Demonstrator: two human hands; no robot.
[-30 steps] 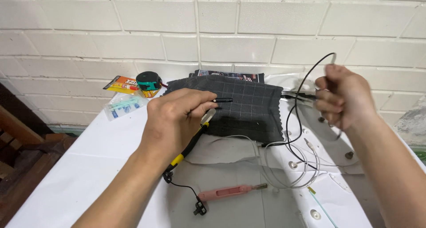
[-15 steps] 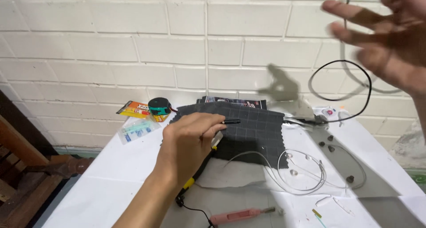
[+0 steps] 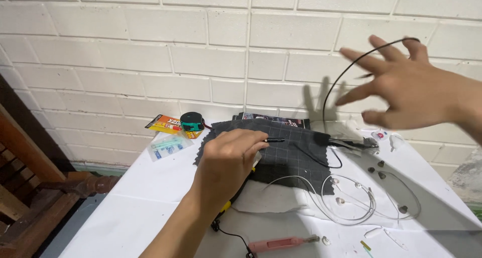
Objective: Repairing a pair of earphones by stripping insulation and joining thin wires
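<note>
Two hands worked over a dark grid mat (image 3: 296,147)
Left hand (image 3: 228,160) pinched a black-tipped tool (image 3: 273,140) over the mat; right hand (image 3: 406,87), fingers spread, lifted a black wire (image 3: 334,84); an orange flat package (image 3: 163,123) and a clear blue-printed packet (image 3: 168,146) lay by the wall

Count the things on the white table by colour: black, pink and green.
Black: 2, cloth mat and cable
Pink: 1, pen-shaped tool
Green: 1, tape measure
Total: 4

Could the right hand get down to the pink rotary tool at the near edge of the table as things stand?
Probably yes. The right hand is raised in the air with a black wire looped by its fingers, and nothing stands over the pink rotary tool; only thin clear tubing lies nearby.
</note>
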